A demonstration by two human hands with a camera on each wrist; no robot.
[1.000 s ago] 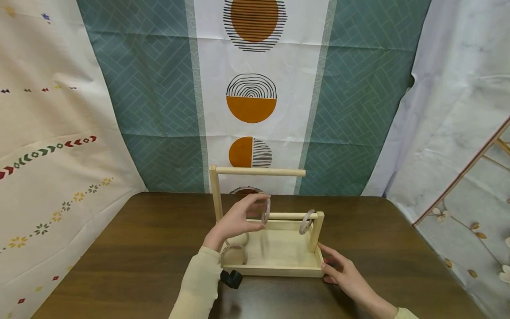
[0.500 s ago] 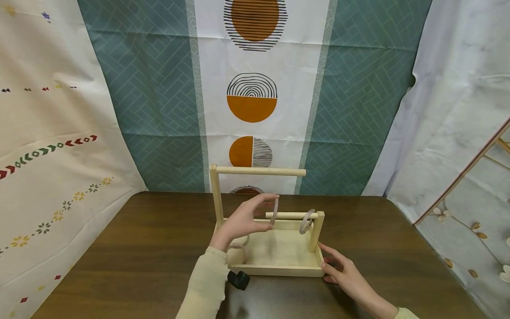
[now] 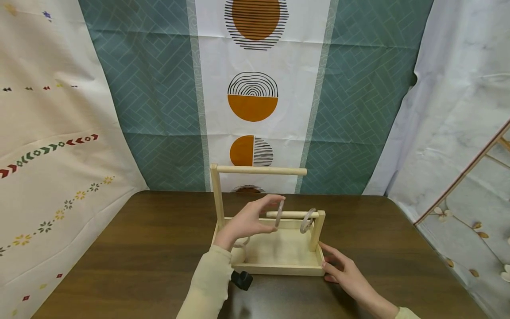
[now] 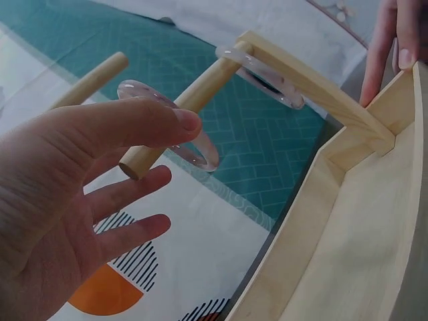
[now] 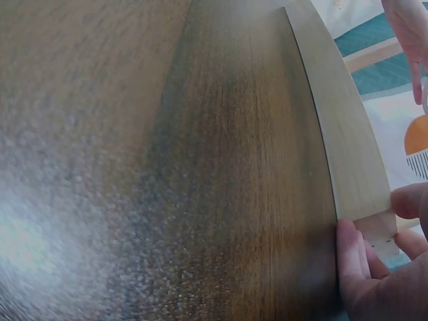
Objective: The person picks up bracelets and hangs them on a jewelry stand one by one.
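A pale wooden bangle stand (image 3: 279,269) has a tray base and two rods at different heights. My left hand (image 3: 247,221) pinches a translucent bangle (image 3: 280,213) between thumb and fingertips. In the left wrist view that bangle (image 4: 208,152) encircles the lower rod (image 4: 208,85), whose free end pokes out past it. Another translucent bangle (image 3: 306,221) hangs on the same rod beside its post (image 3: 316,230). At the tray's front right corner my right hand (image 3: 345,274) grips the wall, thumb above and fingers against the side.
The upper rod (image 3: 260,170) runs above the left hand from a tall post (image 3: 217,195). More bangles (image 3: 243,242) lie in the tray's left end, partly hidden by the left wrist. The stand rests on a dark wooden table (image 3: 139,248). Printed cloths (image 3: 159,110) hang behind.
The left hand has moved right with its bangle, bringing it over the lower rod's free end and along it. The right hand stays at the tray corner.
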